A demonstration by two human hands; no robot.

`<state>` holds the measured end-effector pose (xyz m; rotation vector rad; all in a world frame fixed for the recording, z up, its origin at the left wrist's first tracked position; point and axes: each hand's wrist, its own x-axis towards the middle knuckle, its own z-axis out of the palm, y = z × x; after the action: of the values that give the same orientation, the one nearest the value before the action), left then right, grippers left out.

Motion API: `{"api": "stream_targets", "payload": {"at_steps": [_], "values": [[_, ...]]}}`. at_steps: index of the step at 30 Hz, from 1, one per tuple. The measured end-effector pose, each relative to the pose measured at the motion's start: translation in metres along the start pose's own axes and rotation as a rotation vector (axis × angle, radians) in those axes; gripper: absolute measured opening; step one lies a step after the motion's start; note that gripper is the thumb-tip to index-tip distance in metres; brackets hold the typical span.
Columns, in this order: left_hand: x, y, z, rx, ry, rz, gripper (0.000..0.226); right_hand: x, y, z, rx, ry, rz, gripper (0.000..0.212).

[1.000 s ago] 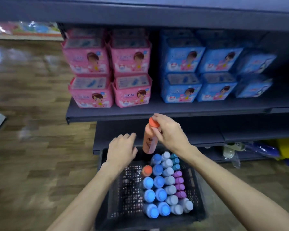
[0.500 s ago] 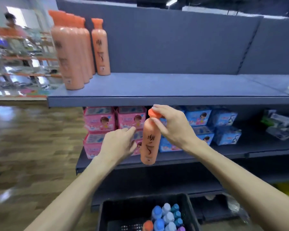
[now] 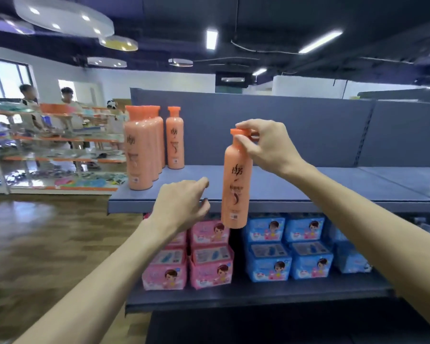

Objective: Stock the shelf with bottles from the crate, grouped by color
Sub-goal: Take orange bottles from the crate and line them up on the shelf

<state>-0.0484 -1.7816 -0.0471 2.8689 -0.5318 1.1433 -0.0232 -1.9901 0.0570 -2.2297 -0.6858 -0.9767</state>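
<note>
Holding orange bottle (image 3: 235, 180) by cap, right hand (image 3: 266, 145) pinches it in front of top shelf (image 3: 308, 192). Left hand (image 3: 181, 207) loosely curled, empty.

Orange bottle (image 3: 235, 180) upright, held by cap, front of shelf (image 3: 308, 202).

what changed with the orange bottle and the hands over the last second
The right hand lifted the orange bottle out of the crate, up to the top shelf. The left hand rose alongside it, holding nothing. The crate has dropped out of view. Unchanged: the grip at the bottle's cap, and the bottle hanging upright, not yet set beside the other orange bottles.
</note>
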Motion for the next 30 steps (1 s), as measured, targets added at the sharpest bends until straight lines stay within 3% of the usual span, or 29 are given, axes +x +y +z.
{"api": "stream_targets", "payload": {"at_steps": [9,18,20,24,30], "values": [[0.028,-0.023,-0.02,0.068,0.016,-0.02,0.027,0.065,-0.007,0.011,0.017,0.011,-0.002,0.027],[0.033,-0.038,-0.005,0.06,0.011,-0.056,0.026,0.064,0.0,0.058,0.063,0.031,0.057,0.027],[0.034,-0.038,0.001,0.046,-0.001,-0.067,0.026,0.059,0.002,0.062,0.072,0.002,0.047,0.042],[0.035,-0.036,0.012,0.045,-0.035,-0.064,0.026,0.033,0.008,0.067,0.066,-0.156,0.039,0.102],[0.038,-0.041,0.018,0.047,-0.021,-0.064,0.025,-0.019,0.018,0.088,0.056,-0.14,0.163,0.112]]}}
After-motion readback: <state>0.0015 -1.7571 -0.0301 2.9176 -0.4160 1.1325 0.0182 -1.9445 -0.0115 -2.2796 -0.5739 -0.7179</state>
